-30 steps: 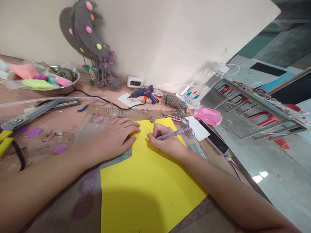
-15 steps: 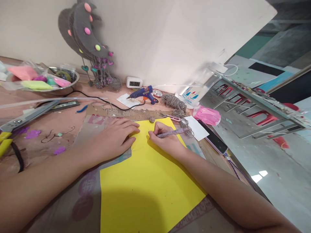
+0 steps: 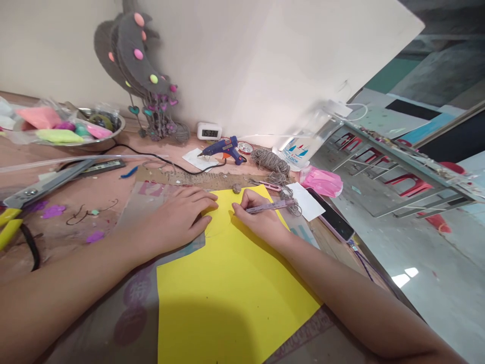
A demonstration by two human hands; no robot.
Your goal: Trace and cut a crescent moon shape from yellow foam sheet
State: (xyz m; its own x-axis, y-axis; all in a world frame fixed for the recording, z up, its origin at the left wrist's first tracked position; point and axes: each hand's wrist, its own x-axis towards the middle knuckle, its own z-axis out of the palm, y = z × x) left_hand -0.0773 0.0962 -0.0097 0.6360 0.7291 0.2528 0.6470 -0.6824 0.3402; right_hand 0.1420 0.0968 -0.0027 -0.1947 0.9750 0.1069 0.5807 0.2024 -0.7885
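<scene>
A yellow sheet [image 3: 227, 283] with a notch cut from its upper left lies on the work surface. My left hand [image 3: 185, 215] rests flat over its upper left edge, fingers slightly spread, holding nothing. My right hand [image 3: 257, 212] is closed around a purple pen [image 3: 271, 206], whose writing end is at the upper part of the sheet, hidden by the fingers. Faint lines show on the yellow surface between the hands. Just beyond the sheet's top edge sits a small grey-brown ball [image 3: 236, 188].
Behind lie a blue glue gun [image 3: 223, 147], grey yarn [image 3: 270, 161] and small scissors [image 3: 267, 185]. To the right are a white paper [image 3: 305, 200] and a phone [image 3: 333, 217]. Large yellow-handled shears [image 3: 28, 194] and a metal bowl [image 3: 117, 129] stand left.
The camera view has shifted very slightly. My right hand's fingers and the pen have moved a little on the sheet; my left hand stays in place.
</scene>
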